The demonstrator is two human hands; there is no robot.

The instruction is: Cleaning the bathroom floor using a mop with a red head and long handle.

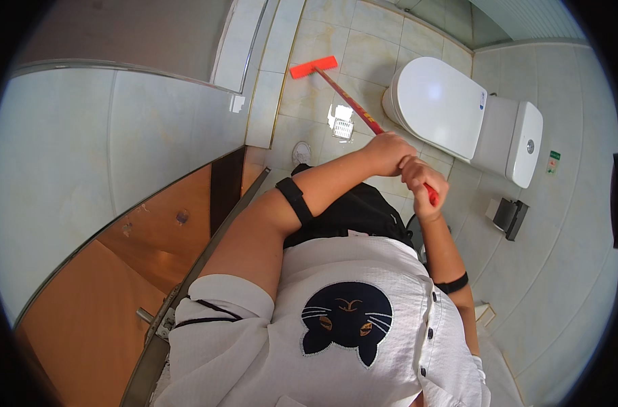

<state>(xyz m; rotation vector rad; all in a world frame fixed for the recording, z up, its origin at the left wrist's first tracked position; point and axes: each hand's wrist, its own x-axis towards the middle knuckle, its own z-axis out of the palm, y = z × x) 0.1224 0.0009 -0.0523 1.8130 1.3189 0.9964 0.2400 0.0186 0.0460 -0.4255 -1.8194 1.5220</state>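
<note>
A long-handled floor brush with an orange-red head (pixel 314 67) rests on the tiled floor, its red pole (pixel 354 104) slanting down to my hands. My left hand (pixel 389 152) is closed around the pole, farther along it towards the head. Right beside it, nearer the pole's end, my right hand (pixel 425 184) grips the same pole, and the red end sticks out of the fist. Below the pole lies a square metal floor drain (pixel 342 129) with wet, shiny floor around it.
A white toilet with its lid (pixel 438 104) down stands to the right of the pole. On the right wall hangs a dark paper holder (pixel 507 219). A tiled half wall (pixel 176 122) and an open doorway's metal frame (pixel 207 269) are on the left. A shoe (pixel 301 152) shows near the drain.
</note>
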